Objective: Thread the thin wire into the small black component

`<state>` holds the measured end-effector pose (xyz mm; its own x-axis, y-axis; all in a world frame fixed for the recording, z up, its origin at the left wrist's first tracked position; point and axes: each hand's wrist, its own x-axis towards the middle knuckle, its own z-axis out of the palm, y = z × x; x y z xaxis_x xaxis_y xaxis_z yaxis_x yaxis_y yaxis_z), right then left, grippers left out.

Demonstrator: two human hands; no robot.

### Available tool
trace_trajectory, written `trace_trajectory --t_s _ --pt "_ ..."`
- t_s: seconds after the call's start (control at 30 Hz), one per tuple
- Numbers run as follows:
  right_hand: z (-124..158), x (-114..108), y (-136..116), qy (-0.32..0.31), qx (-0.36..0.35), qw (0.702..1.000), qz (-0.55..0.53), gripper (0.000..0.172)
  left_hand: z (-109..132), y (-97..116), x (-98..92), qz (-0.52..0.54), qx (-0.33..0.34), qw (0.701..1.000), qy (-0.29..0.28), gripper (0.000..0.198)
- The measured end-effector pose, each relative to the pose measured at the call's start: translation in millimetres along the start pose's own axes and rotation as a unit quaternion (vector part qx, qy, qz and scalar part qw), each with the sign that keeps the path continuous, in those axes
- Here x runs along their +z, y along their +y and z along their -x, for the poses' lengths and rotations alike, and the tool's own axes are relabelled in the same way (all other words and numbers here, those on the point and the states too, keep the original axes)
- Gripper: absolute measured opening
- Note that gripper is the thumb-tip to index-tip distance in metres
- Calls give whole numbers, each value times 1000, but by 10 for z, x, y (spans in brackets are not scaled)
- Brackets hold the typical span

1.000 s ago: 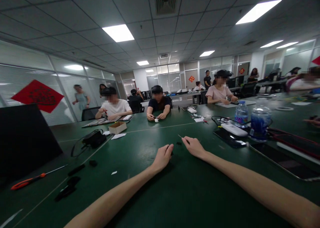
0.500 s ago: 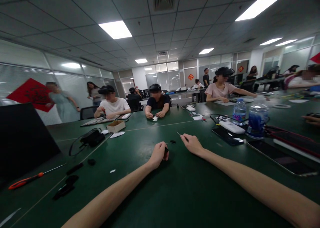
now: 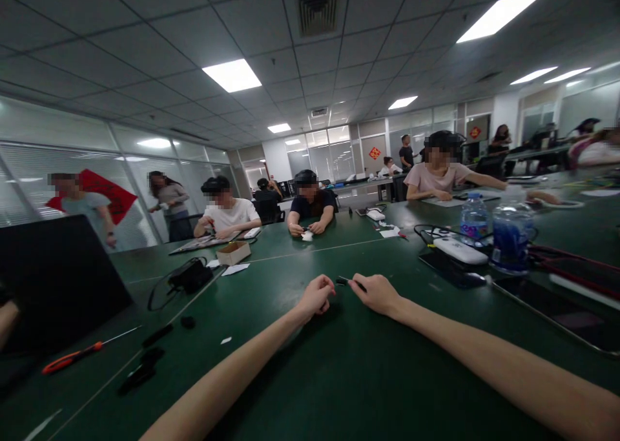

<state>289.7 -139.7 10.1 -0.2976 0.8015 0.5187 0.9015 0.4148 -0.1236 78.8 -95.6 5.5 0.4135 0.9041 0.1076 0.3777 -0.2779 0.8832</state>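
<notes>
My left hand rests low over the green table with its fingers curled, and whatever they may hold is hidden. A little to the right, my right hand pinches a thin dark rod-like tool. A small black part sits at the tool's far end, in the gap between my fingertips. The two hands are close together but apart.
To the left lie an orange-handled screwdriver, black pieces, and a black bag with a cable. To the right are a white power bank and water bottles. Co-workers sit along the table.
My hands have moved closer together, and the small black part now sits at the thin tool's end. The view has shifted, and a person in the background has moved left.
</notes>
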Motion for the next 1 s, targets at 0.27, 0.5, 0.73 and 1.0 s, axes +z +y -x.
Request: trace_trajectory --t_s 0.27,0.5,0.73,1.0 --pt "10 14 0 10 -34 999 2 41 -224 74 -146 -394 109 911 58 26" --pt "-1 15 12 -2 -45 999 -31 40 -439 116 -135 -462 150 874 -3 40" --pt "2 -17 6 -21 -39 998 -51 39 -543 105 -251 -397 202 895 -24 13" --pt "2 -9 26 -12 -43 998 -48 41 70 217 -957 -419 116 900 -30 9"
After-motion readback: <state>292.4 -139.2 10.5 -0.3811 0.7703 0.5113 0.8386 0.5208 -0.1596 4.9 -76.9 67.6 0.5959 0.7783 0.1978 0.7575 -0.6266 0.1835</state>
